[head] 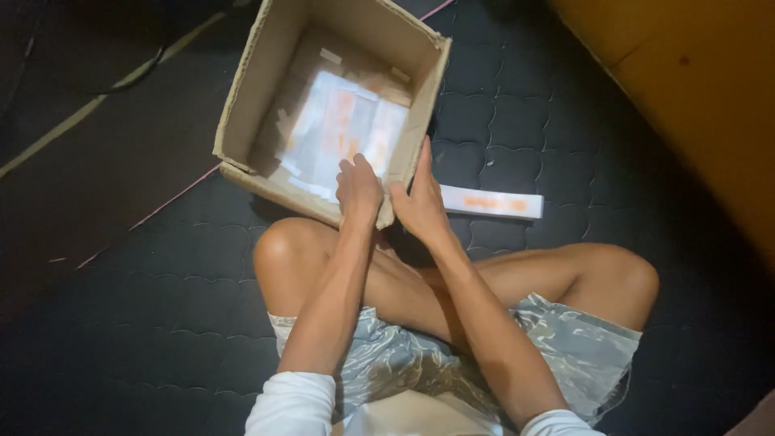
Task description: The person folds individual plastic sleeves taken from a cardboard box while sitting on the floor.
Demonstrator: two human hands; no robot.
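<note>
An open cardboard box (pixel 250 105) sits tilted on a dark quilted mattress just beyond my crossed legs. White packets with orange print (pixel 343 129) lie flat on its bottom. My left hand (pixel 357 187) is curled over the box's near corner rim, fingers reaching inside. My right hand (pixel 418 203) presses flat against the outside of the box's right wall near the same corner, fingers pointing up along it.
One long white packet with orange print (pixel 492 203) lies on the mattress right of the box. Clear plastic sheeting (pixel 581 347) rests over my lap. An orange-brown wall or board (pixel 694 89) runs along the right. Dark floor with pale lines is left.
</note>
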